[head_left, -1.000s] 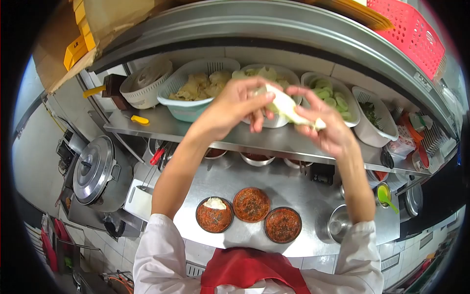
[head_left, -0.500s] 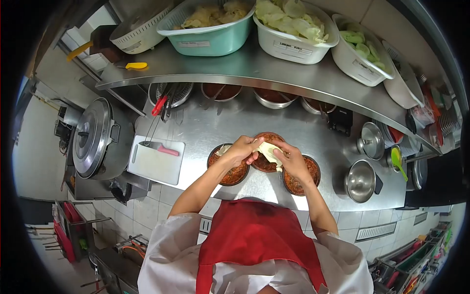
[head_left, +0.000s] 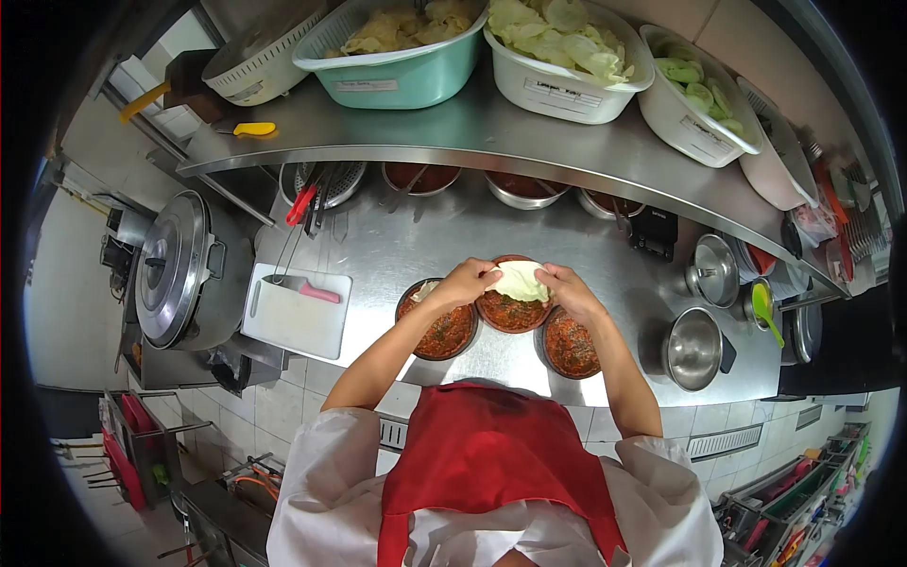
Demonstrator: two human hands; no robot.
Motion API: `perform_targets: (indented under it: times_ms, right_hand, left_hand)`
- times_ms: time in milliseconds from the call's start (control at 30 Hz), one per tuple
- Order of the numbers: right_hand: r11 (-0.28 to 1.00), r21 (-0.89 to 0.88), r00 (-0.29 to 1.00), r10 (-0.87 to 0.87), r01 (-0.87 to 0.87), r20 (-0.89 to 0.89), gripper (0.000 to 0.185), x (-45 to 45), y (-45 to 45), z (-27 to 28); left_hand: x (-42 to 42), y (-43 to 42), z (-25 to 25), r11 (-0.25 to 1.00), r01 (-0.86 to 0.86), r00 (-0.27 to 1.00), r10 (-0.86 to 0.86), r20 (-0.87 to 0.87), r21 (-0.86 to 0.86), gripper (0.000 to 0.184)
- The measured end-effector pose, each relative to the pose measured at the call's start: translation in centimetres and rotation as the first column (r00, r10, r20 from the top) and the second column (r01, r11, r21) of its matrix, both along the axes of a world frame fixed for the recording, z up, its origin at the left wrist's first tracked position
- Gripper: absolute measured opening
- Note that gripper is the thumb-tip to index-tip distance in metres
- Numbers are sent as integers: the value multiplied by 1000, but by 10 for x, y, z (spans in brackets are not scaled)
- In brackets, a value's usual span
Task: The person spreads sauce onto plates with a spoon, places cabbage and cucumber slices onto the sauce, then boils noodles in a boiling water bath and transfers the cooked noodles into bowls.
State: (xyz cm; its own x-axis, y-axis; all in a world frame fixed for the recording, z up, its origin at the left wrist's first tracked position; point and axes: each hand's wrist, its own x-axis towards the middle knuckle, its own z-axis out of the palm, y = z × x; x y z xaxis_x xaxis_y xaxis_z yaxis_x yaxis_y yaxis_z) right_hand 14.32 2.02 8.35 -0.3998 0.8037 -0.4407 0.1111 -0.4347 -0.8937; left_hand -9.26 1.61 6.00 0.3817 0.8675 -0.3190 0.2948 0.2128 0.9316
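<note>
A pale cabbage leaf (head_left: 520, 282) is stretched between my two hands, spread wide above the middle bowl. My left hand (head_left: 469, 282) pinches its left edge, and my right hand (head_left: 569, 289) grips the right edge. Beneath it stands the middle bowl of red sauce (head_left: 515, 315), its far part covered by the leaf. The left bowl of red sauce (head_left: 444, 333) sits under my left wrist, with a pale piece at its far rim. Beside my right wrist is the right bowl of red sauce (head_left: 570, 345).
A white cutting board (head_left: 298, 326) carries a pink-handled knife (head_left: 319, 292). Farther left stands a large lidded pot (head_left: 175, 269). Steel bowls (head_left: 693, 350) are at the right. Overhead, a steel shelf (head_left: 397, 132) holds tubs of vegetables, including a white tub of cabbage (head_left: 557, 94).
The cabbage leaf went from folded and bunched between my fingers to spread out flat. My hands moved slightly apart, showing more of the middle bowl.
</note>
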Motion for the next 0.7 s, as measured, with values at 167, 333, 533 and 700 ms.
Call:
perform_targets:
  times_ms: [167,333,533,700]
  right_hand:
    - [931,364,932,-111,-24,345,16,-5,19,-40]
    - [737,671,841,-309,-85,445,11,-10,26,-53]
    - [846,525,914,-136,-93,382,11,-2,34,-11]
    - [578,644,851,190,-500,490,16,-23,42,48]
  left_hand:
    - [17,11,-11,858,-142,943,269,-196,494,15]
    - [24,15,-26,843,-106,886,321,-335,528,11]
    - [26,7,6,826,-74,903,293,-314,558,28]
    - [42,3,25,924,-220,970,171,175,313,28]
